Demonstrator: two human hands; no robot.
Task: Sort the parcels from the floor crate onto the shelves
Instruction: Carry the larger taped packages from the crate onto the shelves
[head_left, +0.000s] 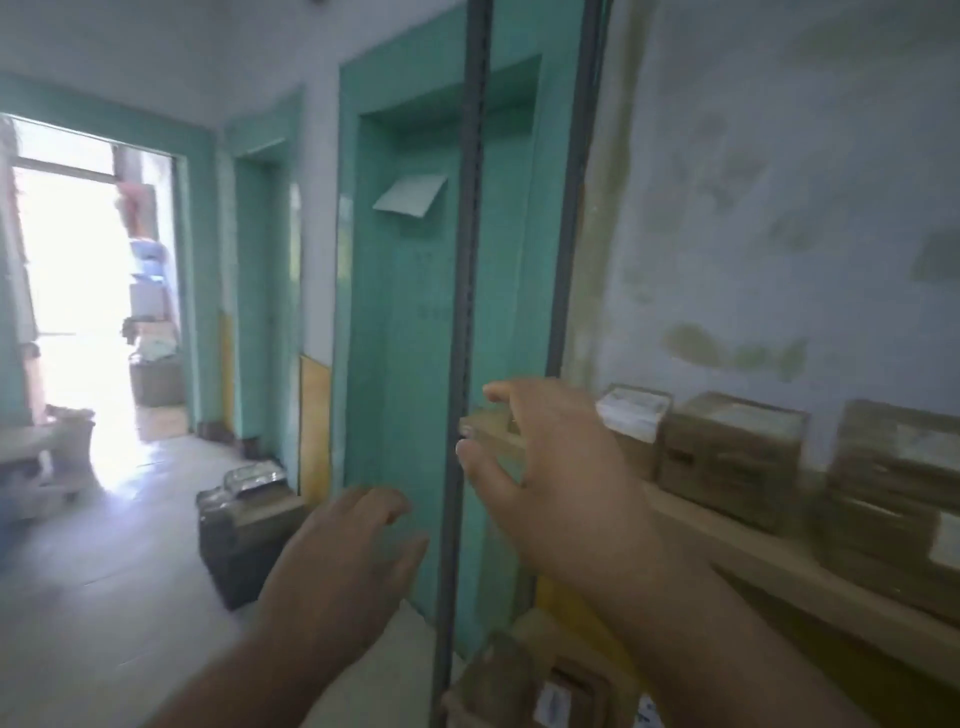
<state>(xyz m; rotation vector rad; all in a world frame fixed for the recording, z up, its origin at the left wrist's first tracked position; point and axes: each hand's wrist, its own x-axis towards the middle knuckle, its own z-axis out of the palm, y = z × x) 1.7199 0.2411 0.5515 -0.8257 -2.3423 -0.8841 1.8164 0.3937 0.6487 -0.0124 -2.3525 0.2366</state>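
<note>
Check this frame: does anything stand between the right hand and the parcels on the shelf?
Nothing visible does. The right hand is already at the shelf's left end, touching the end parcel; the upright post stands just left.

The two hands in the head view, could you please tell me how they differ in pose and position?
The right hand is raised at shelf height, close to a parcel at the shelf's end; the left hand hangs lower, in front of the green door.
The right hand's fingers and thumb curve apart as if round a box; the left hand's lie flatter, palm down.
Both hold nothing.
</note>
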